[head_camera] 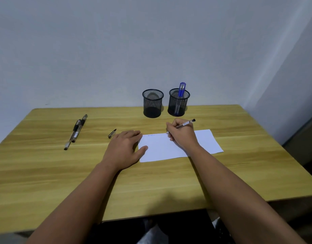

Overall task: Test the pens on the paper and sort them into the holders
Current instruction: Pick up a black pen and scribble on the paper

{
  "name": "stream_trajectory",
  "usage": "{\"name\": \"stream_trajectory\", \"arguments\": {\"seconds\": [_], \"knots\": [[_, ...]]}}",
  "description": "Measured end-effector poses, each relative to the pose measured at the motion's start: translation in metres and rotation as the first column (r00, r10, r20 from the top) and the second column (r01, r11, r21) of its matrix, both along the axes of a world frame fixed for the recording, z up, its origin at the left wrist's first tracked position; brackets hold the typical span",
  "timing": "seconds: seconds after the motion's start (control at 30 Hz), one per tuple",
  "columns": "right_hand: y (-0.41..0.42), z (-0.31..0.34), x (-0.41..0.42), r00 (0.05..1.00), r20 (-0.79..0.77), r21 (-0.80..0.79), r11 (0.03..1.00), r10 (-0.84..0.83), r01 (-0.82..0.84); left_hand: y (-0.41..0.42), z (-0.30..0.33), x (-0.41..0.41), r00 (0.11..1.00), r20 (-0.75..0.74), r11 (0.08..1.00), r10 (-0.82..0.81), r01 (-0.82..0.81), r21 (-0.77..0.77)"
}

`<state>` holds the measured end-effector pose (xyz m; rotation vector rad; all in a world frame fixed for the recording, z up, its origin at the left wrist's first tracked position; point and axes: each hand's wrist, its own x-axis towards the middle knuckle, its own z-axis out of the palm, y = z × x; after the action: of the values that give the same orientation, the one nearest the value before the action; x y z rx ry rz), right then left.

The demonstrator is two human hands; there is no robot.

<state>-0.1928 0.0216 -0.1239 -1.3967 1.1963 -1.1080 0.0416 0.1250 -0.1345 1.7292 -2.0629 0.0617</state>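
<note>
A white sheet of paper (179, 146) lies on the wooden table (63, 173), with a small blue scribble near its top left corner. My right hand (181, 133) grips a clear pen with a black end (186, 123), its tip touching the paper's top edge. My left hand (124, 148) lies flat, fingers apart, pressing the paper's left edge. A black pen cap (112, 133) rests just left of that hand. Two black pens (76, 131) lie side by side at the far left. At the back stand two black mesh holders: the left one (152, 103) empty, the right one (178, 102) holding blue pens (181, 89).
The table's far edge meets a pale wall right behind the holders. A second wall closes in at the right. The near table edge runs just above my lap.
</note>
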Motion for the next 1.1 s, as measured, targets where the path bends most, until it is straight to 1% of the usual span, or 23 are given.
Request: {"name": "stream_trajectory", "arguments": {"seconds": [0.17, 0.3, 0.5, 0.67, 1.0, 1.1], "knots": [[0.0012, -0.0002, 0.0009, 0.999, -0.020, -0.016, 1.000, 0.025, -0.025, -0.0001, 0.0003, -0.0010, 1.000, -0.002, 1.000, 0.022, -0.022, 0.007], [-0.0006, -0.0028, 0.0013, 0.999, -0.022, 0.000, 0.999, 0.044, -0.044, -0.0003, 0.0000, -0.0006, 1.000, 0.003, 1.000, 0.028, -0.028, 0.012], [0.0018, -0.0020, 0.0030, 0.995, -0.075, -0.009, 0.997, 0.070, -0.071, 0.0003, 0.0008, -0.0006, 1.000, -0.001, 1.000, 0.026, -0.026, 0.010], [0.0005, -0.0023, 0.0019, 0.998, -0.065, -0.025, 0.999, 0.023, -0.024, 0.0013, 0.0017, -0.0009, 1.000, -0.003, 1.000, 0.027, -0.027, 0.015], [0.0011, -0.0030, 0.0033, 0.998, -0.059, -0.033, 0.999, 0.016, -0.018, 0.0004, 0.0003, -0.0004, 0.999, -0.017, 1.000, 0.031, -0.031, 0.006], [0.0013, -0.0038, 0.0026, 0.999, -0.039, -0.031, 0.999, -0.027, 0.025, 0.0005, 0.0002, -0.0004, 0.999, -0.019, 1.000, 0.028, -0.028, 0.008]]}}
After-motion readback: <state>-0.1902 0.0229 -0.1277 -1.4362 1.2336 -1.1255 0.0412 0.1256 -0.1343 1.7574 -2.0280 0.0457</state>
